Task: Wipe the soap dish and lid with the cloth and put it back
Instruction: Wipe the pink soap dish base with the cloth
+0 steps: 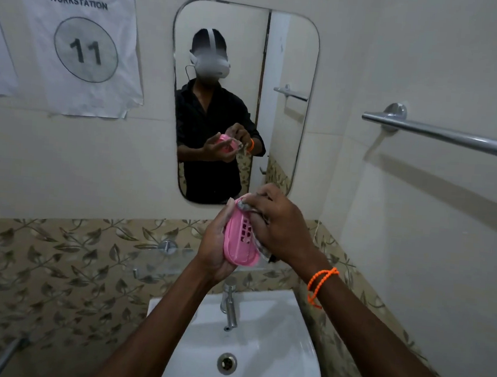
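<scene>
Up over the sink [271,355], the pink soap dish [240,241] is held on edge, tilted nearly upright. It's a long oval of glossy pink plastic with a raised rim and a grid of small square drain holes near its upper end. The left hand [212,245] cups it from behind and below, fingers curled round its far edge. The right hand [280,227] comes in from the other side, fingers bunched on a grey cloth [259,243] pressed against the dish's right edge; only a crumpled strip of cloth shows between palm and plastic. An orange beaded band [321,283] loops twice round the right wrist.

The count: one pink piece in view here. Whether it's the dish or its lid, I cannot tell. One cloth, two hands, both clamped on their things. One tap [229,304] stands directly below the dish, one drain [226,364] in the basin. One mirror [239,103] on the wall reflects the person holding the pink piece. One towel rail [444,134] runs off right. One paper sign [77,38] reads "WORKSTATION 11". A glass shelf [159,263] sits behind the left wrist.
</scene>
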